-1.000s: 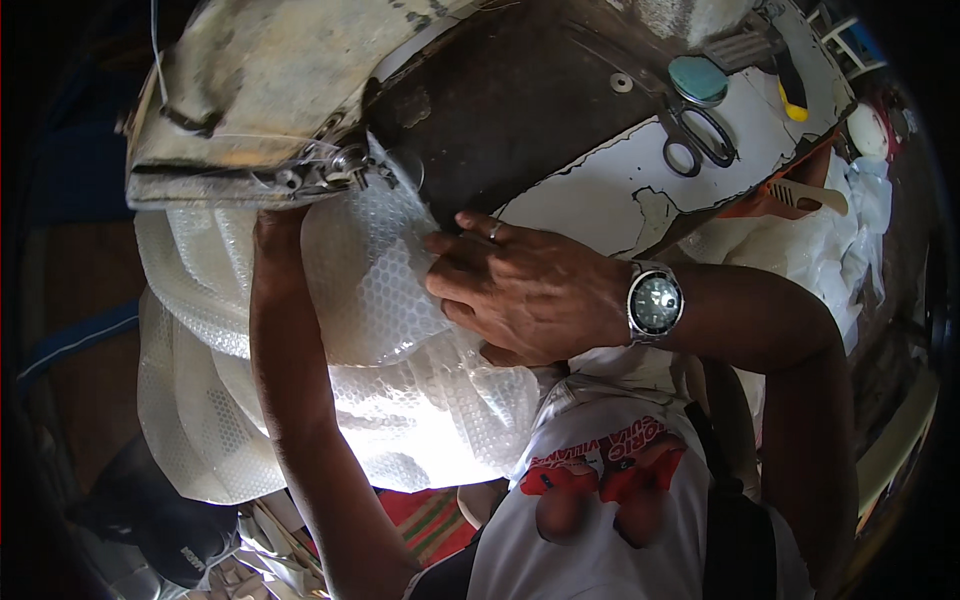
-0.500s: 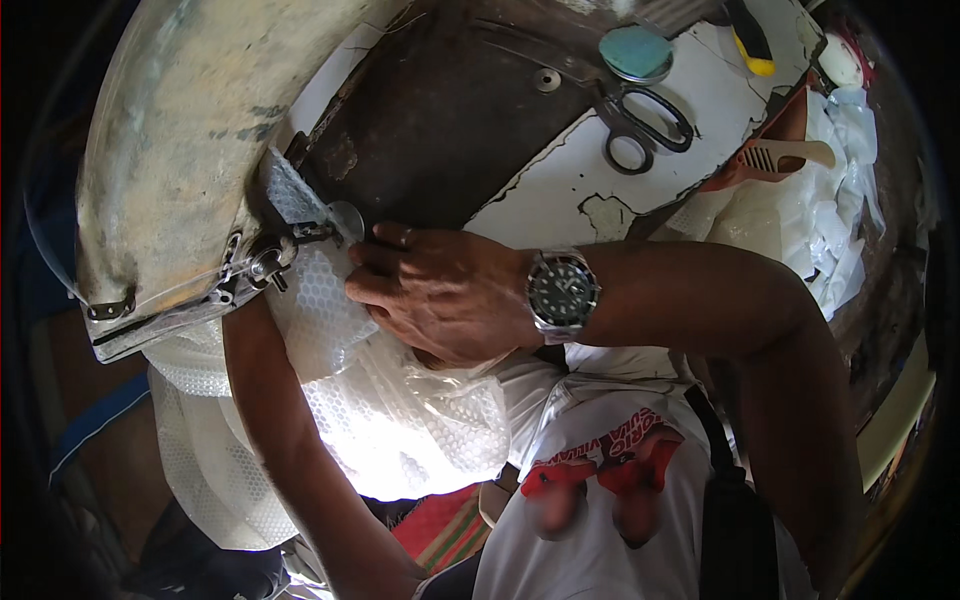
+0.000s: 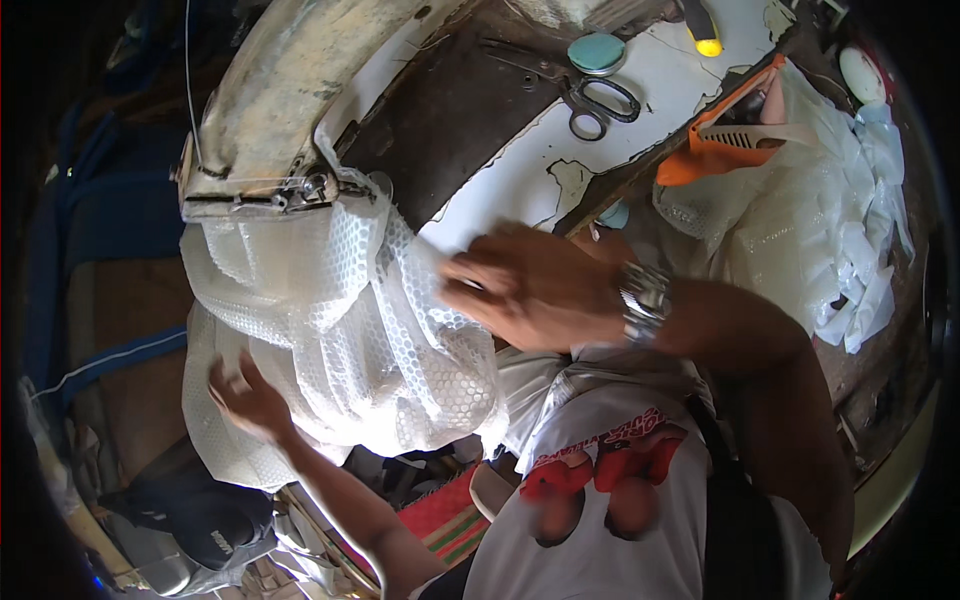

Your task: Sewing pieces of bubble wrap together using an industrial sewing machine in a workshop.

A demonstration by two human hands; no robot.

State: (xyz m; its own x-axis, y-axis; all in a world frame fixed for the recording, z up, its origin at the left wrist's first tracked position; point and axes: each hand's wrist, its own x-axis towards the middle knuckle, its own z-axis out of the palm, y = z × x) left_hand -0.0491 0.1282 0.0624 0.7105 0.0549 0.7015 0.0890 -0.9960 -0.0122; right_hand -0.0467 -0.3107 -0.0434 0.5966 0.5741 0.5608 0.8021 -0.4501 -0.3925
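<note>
Here, ahead of the right grip (image 3: 545, 285), the table (image 3: 430, 130), dark, with a peeling white part. Between that and the left grip (image 3: 248, 398), bubble wrap (image 3: 380, 345) in hanging folds, top edge at the machine (image 3: 285, 95) ahead of the left grip. Right of the right grip, bunched white plastic (image 3: 810, 230). On the left, fingers spread apart over the wrap's side, contact unclear. On the right, fingers curled near the wrap, blurred; impossible to tell whether closed on anything. Ahead and to the right of the right grip, an orange flap (image 3: 690, 167), scissors (image 3: 622, 97), a comb (image 3: 785, 132) against the flap, and, farthest off, a yellow-tipped handle (image 3: 702, 28) and turquoise disc (image 3: 597, 52).
</note>
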